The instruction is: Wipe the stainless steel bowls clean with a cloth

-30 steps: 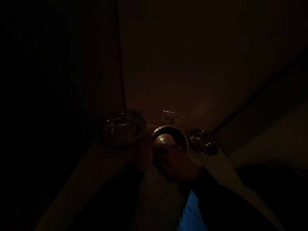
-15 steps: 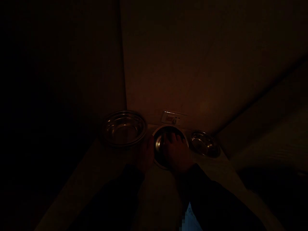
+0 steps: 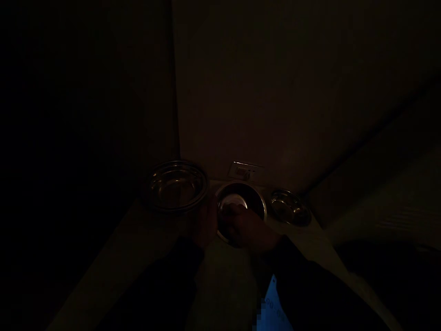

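The scene is very dark. In the head view, a round metal bowl point(image 3: 262, 202) stands in the middle of a pale surface. My left hand point(image 3: 204, 225) is against the bowl's left side, steadying it with the fingers along the rim; their tips are hard to see. My right hand point(image 3: 246, 227) reaches over the near right rim into the bowl, fingers curled down towards its bottom. Whatever those fingers hold, if anything, is lost in shadow. The bowl's shiny floor shows just beyond the right hand.
A wider metal basin point(image 3: 177, 191) stands at the left, close to my left hand. A smaller metal bowl point(image 3: 290, 208) is at the right. Behind the middle bowl, a socket plate point(image 3: 246, 171) sits on the wall. A bluish bright patch point(image 3: 274, 312) shows below my right sleeve.
My right hand has drawn nearer and to the left inside the bowl, its fingers curling, uncovering more of the bowl's floor. The left hand stays at the bowl's side. The picture has darkened.
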Motion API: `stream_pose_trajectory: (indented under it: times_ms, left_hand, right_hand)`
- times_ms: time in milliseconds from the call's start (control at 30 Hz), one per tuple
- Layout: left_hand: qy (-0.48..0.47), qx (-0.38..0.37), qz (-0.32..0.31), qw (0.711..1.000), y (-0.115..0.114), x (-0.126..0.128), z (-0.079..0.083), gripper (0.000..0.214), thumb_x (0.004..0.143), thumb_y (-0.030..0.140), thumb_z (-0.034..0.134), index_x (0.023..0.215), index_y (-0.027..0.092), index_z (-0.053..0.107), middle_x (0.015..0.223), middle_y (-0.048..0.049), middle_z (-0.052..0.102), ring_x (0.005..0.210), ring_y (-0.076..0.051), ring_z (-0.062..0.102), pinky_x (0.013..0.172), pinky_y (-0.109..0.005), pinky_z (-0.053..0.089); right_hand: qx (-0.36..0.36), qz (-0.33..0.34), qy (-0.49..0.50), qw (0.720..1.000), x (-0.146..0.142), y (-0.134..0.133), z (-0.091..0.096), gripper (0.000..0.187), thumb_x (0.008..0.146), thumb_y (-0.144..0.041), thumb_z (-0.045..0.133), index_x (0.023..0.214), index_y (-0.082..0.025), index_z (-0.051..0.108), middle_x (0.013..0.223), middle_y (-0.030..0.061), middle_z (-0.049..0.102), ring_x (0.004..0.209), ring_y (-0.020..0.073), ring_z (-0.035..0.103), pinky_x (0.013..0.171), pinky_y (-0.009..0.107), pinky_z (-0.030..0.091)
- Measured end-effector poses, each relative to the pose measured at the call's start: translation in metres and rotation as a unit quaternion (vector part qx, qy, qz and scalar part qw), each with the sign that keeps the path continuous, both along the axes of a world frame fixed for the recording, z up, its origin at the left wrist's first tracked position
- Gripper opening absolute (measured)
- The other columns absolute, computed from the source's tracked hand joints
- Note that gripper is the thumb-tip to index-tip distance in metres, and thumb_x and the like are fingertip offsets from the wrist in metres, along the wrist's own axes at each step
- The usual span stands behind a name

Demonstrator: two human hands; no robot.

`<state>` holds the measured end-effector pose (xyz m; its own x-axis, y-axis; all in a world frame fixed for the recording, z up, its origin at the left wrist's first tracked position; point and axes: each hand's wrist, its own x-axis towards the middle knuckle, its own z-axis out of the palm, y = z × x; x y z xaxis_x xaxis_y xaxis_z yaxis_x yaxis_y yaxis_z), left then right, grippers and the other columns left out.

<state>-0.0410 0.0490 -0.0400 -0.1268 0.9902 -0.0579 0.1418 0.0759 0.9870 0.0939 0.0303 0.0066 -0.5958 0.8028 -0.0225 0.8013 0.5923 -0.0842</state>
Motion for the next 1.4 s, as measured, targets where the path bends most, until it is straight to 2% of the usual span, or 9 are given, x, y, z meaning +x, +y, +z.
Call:
stream_pose_trajectory:
  times_ms: [100,200,433,633,733,933,1033,1233,1400]
  left_hand:
    - [-0.003,0.021,0.003,1.000,-0.001,-0.001,-0.001,0.049,0.087,0.053,0.033,0.089,0.016,0.065,0.091,-0.0100,0.069,0.090,-0.025,0.062,0.086,-0.039,0.045]
    - [0.009,0.011,0.013,1.000,0.000,-0.002,-0.002,0.047,0.087,0.051,0.034,0.087,0.016,0.065,0.089,-0.0096,0.068,0.090,-0.025,0.061,0.086,-0.038,0.044]
    - [0.010,0.032,0.006,0.999,0.000,0.000,0.002,0.043,0.088,0.047,0.031,0.084,0.017,0.061,0.093,-0.0089,0.067,0.091,-0.022,0.060,0.090,-0.038,0.042]
    - [-0.016,-0.010,-0.003,1.000,-0.005,0.001,0.014,0.045,0.089,0.046,0.032,0.094,0.016,0.065,0.103,-0.0109,0.068,0.099,-0.023,0.061,0.093,-0.037,0.042]
    - [-0.028,0.005,-0.001,1.000,-0.005,0.001,0.017,0.044,0.090,0.044,0.032,0.097,0.017,0.065,0.103,-0.0087,0.070,0.101,-0.022,0.061,0.093,-0.035,0.042]
    - [0.007,0.026,0.002,1.000,-0.005,0.000,0.017,0.041,0.090,0.041,0.033,0.092,0.017,0.066,0.101,-0.0083,0.070,0.105,-0.023,0.059,0.094,-0.035,0.042]
    - [0.016,0.027,-0.011,0.999,-0.004,-0.001,0.014,0.044,0.090,0.043,0.031,0.092,0.016,0.066,0.096,-0.0092,0.070,0.098,-0.024,0.061,0.091,-0.037,0.043]
    - [0.006,0.026,0.003,1.000,0.003,0.000,0.002,0.048,0.089,0.050,0.031,0.082,0.016,0.064,0.089,-0.0099,0.069,0.090,-0.023,0.062,0.089,-0.037,0.044]
    - [0.005,0.031,0.006,0.999,0.003,0.001,0.003,0.041,0.089,0.043,0.033,0.087,0.017,0.063,0.092,-0.0099,0.069,0.092,-0.022,0.062,0.089,-0.036,0.045]
  right_hand:
    - [-0.034,0.046,0.002,0.998,0.010,-0.003,0.003,0.023,0.084,-0.021,0.054,0.102,-0.023,0.068,0.106,0.0052,0.060,0.093,0.0174,0.055,0.081,0.029,0.044]
    - [-0.025,0.045,0.017,0.999,0.011,-0.003,0.001,0.027,0.084,-0.018,0.054,0.107,-0.022,0.066,0.109,0.0063,0.060,0.096,0.0184,0.054,0.082,0.030,0.043]
    - [0.074,0.001,0.025,0.997,0.003,-0.007,-0.004,0.035,0.089,-0.021,0.050,0.124,-0.027,0.055,0.128,0.0051,0.056,0.117,0.0284,0.043,0.094,0.051,0.034]
    - [0.147,-0.020,0.024,0.989,0.015,-0.016,0.001,0.039,0.090,-0.023,0.048,0.127,-0.011,0.050,0.140,0.0167,0.042,0.125,0.0295,0.038,0.096,0.046,0.041]
    - [0.169,-0.025,0.014,0.985,0.021,-0.024,0.004,0.037,0.088,-0.027,0.051,0.122,-0.012,0.056,0.141,0.0177,0.040,0.129,0.0336,0.034,0.101,0.051,0.037]
    - [0.054,-0.001,0.010,0.999,0.029,-0.033,0.005,0.049,0.088,-0.018,0.049,0.136,-0.019,0.042,0.139,0.0123,0.046,0.119,0.0274,0.049,0.092,0.044,0.048]
    - [-0.002,0.043,0.044,0.998,0.026,-0.026,0.003,0.047,0.086,-0.008,0.050,0.131,-0.023,0.049,0.135,0.0075,0.050,0.121,0.0215,0.049,0.098,0.037,0.045]
    - [0.043,0.067,0.046,0.996,0.012,-0.005,-0.004,0.039,0.085,-0.009,0.056,0.121,-0.024,0.058,0.128,0.0037,0.057,0.119,0.0185,0.048,0.098,0.032,0.044]
    - [0.076,0.005,0.029,0.997,0.000,0.004,-0.003,0.037,0.087,-0.008,0.051,0.123,-0.018,0.056,0.131,0.0107,0.054,0.120,0.0223,0.045,0.098,0.038,0.043]
